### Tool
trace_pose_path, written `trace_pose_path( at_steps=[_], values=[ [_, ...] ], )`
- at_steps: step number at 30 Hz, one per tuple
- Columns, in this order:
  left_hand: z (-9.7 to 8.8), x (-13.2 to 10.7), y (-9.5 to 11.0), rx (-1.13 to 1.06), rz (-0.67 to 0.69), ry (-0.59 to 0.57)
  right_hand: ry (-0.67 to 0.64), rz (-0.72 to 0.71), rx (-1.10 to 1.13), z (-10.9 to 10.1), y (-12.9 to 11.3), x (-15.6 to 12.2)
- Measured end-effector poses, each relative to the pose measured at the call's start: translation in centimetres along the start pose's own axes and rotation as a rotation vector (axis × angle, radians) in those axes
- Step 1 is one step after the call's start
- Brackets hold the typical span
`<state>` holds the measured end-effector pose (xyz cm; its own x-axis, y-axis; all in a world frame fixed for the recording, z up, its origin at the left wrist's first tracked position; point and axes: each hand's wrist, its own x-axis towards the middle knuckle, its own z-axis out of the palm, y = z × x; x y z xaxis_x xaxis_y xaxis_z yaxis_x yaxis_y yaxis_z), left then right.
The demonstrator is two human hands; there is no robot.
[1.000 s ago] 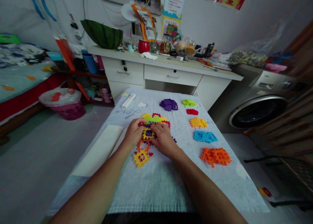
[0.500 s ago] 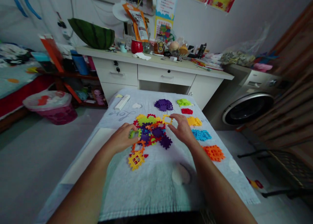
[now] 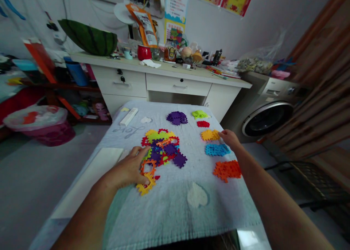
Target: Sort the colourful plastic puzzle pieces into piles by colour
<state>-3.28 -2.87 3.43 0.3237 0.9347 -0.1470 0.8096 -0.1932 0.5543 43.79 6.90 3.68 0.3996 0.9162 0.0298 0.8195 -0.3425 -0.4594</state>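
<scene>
My left hand (image 3: 132, 168) is spread over the near left side of a mixed heap of interlocking plastic pieces (image 3: 169, 149) in purple, red, green and orange. Its thumb touches a yellow toothed piece (image 3: 146, 187), beside an orange square frame piece (image 3: 148, 166). At the right, my right hand (image 3: 230, 139) pinches the edge of a yellow piece on the yellow pile (image 3: 210, 135); the fingertips partly hide it. Around that pile lie sorted groups: blue (image 3: 217, 150), orange (image 3: 227, 170), red (image 3: 203, 124), green (image 3: 199, 114) and purple (image 3: 177, 117).
A cloth (image 3: 169, 217) covers the table, with a long white box (image 3: 129, 116) at its far left. Behind stands a white desk (image 3: 180, 86) holding a cut watermelon (image 3: 90, 38) and jars. A washing machine (image 3: 266, 108) is at the right, a pink bin (image 3: 39, 126) at the left.
My right hand has carried a yellow piece from the mixed heap to the yellow pile on the right. My left hand has come nearer, its thumb now at the yellow toothed piece. The view has shifted right.
</scene>
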Motion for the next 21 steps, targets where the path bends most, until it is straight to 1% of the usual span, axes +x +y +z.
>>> trace_pose_path(
  at_steps=[3,6,9,12,14,16,18,20,21],
  values=[
    [0.0,0.1,0.0,-0.014,-0.01,0.01,-0.005,0.026,-0.06,0.2,-0.2,-0.3],
    [0.0,0.2,-0.1,-0.024,0.012,0.048,-0.031,0.052,-0.078,-0.5,-0.9,-0.7],
    [0.2,0.4,-0.2,-0.056,0.048,0.064,-0.024,-0.003,-0.052,-1.4,-1.9,-1.3],
    [0.4,0.7,-0.3,-0.088,0.063,0.065,0.011,-0.126,-0.015,-2.0,-3.8,-2.5],
    [0.6,0.9,-0.3,-0.101,0.069,0.07,-0.001,-0.245,0.021,-1.9,-5.7,-4.0],
    [0.7,1.2,-0.4,-0.11,0.088,0.096,-0.068,-0.403,0.068,-1.3,-8.1,-6.2],
    [0.8,1.4,-0.4,-0.116,0.101,0.138,-0.188,-0.556,0.1,-0.3,-10.5,-8.9],
    [0.8,1.6,-0.3,-0.137,0.103,0.18,-0.305,-0.687,0.079,1.0,-12.5,-11.6],
    [0.8,1.8,-0.3,-0.152,0.105,0.202,-0.336,-0.735,0.039,1.8,-13.3,-12.8]
  ],
)
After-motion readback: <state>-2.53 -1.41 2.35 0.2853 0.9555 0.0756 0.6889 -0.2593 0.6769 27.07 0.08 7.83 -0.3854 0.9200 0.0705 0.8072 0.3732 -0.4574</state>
